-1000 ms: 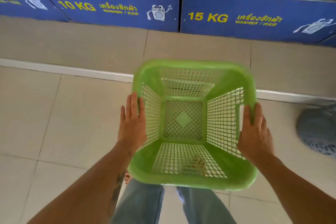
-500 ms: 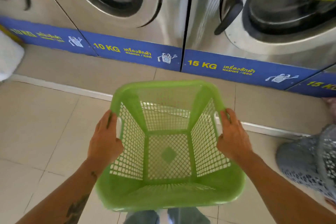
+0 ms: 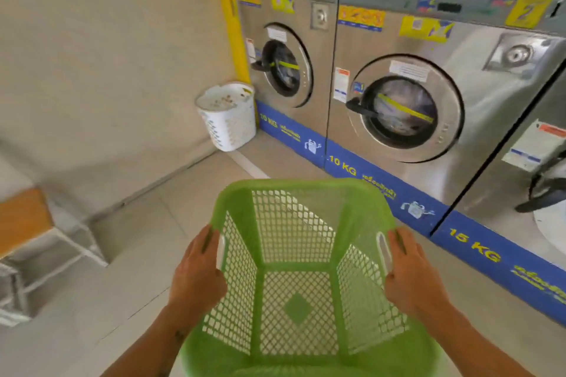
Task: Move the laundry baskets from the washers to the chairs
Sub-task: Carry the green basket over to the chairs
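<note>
Green laundry basket (image 3: 291, 223): square, mesh walls and mesh base, nothing inside. It is held off the floor (image 3: 122, 285), near centre of view, mouth tilted toward the camera. It is in front of the washers, clear of them.

Left hand (image 3: 196, 272): clamped on the basket's left rim beside the handle slot, thumb on top. Right hand (image 3: 410, 275): clamped on the right rim beside the opposite slot. The hands are apart, with the basket's full width between them.

Washers: a row of stainless front-loaders along the far right. Far-left washer (image 3: 288, 70) and middle washer (image 3: 407, 107) have doors closed, with laundry visible behind the glass. A blue strip (image 3: 474, 251) along their base reads "10 KG" and "15 KG".

White laundry basket (image 3: 228, 125): stands on the floor in the far corner, just beside the far-left washer.

Chair (image 3: 21, 217): orange seat, white frame, at the left edge against the wall (image 3: 107, 55).
</note>
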Motion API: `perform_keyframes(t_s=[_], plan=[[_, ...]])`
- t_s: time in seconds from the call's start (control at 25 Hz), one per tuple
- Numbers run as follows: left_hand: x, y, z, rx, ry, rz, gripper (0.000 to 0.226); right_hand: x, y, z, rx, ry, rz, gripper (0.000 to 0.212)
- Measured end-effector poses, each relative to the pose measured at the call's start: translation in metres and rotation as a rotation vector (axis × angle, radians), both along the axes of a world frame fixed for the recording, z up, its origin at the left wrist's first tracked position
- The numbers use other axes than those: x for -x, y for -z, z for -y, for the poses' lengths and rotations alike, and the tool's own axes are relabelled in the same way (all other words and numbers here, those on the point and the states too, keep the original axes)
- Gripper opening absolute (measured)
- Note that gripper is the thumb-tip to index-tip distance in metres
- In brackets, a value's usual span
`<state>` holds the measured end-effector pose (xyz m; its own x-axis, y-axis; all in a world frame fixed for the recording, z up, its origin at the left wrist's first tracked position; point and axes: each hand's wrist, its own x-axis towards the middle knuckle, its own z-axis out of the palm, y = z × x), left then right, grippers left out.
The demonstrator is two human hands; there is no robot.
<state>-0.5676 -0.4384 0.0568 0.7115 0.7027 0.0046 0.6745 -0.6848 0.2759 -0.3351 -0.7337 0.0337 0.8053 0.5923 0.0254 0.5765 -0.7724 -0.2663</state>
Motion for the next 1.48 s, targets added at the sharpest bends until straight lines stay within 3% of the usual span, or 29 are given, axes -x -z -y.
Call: perform_keyframes(t_s=[0.4, 0.56, 0.84, 1.04, 1.28, 1.48], plan=[[0.380, -0.060, -0.171, -0.122, -0.393, 0.099, 0.080, 0.259, -0.073, -0.305, -0.146, -0.511, 0.018, 0.070], [0.498, -0.081, -0.207, -0.182, -0.601, 0.124, 0.086, 0.351, -0.094, -0.422, -0.161, -0.730, 0.013, 0.070], [0.639, -0.096, -0.295, -0.250, -0.909, 0.069, 0.063, 0.485, -0.087, -0.634, -0.202, -1.041, -0.035, 0.063], [0.706, -0.126, -0.369, -0.298, -1.091, 0.001, 0.083, 0.573, -0.098, -0.782, -0.209, -1.231, -0.078, 0.058], [0.814, -0.114, -0.436, -0.275, -1.221, 0.056, 0.087, 0.692, -0.114, -0.893, -0.222, -1.363, -0.063, 0.073], [0.924, -0.097, -0.504, -0.265, -1.242, 0.092, 0.083, 0.803, -0.107, -0.967, -0.200, -1.395, -0.064, 0.066]])
